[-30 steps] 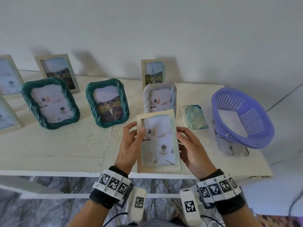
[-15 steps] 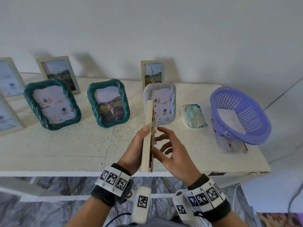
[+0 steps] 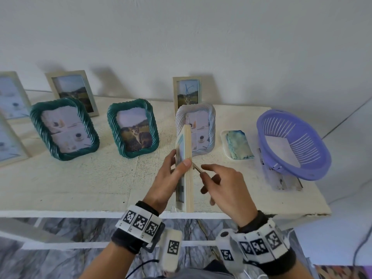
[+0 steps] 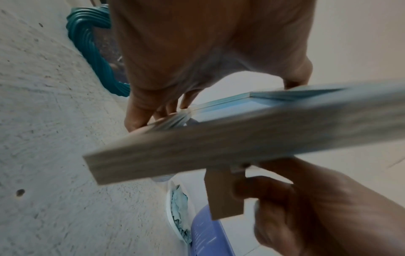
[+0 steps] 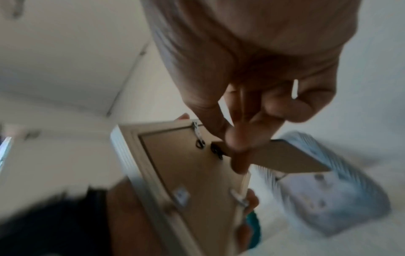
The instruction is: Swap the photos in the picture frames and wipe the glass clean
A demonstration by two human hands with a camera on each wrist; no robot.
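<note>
A light wooden picture frame (image 3: 188, 168) stands edge-on to the head camera above the table's front edge. My left hand (image 3: 171, 178) grips it, thumb on the near edge and fingers on the glass side. My right hand (image 3: 219, 184) pinches the frame's brown easel stand (image 3: 197, 168) and holds it swung out from the backing. The right wrist view shows the brown backing board (image 5: 192, 173) with metal clips, and my fingertips (image 5: 236, 143) on the stand (image 5: 285, 159). In the left wrist view the frame's edge (image 4: 219, 147) is blurred, the stand (image 4: 223, 192) below it.
On the white table (image 3: 80, 178) stand two green twisted frames (image 3: 64, 129) (image 3: 133, 127), a white twisted frame (image 3: 203, 125), and plain frames along the wall (image 3: 187, 91). A cloth on a small tray (image 3: 238, 144) and a purple basket (image 3: 291, 143) lie at the right.
The frame was turned from facing me to edge-on. My right hand left the frame's right side, moved behind it, and now pinches the easel stand.
</note>
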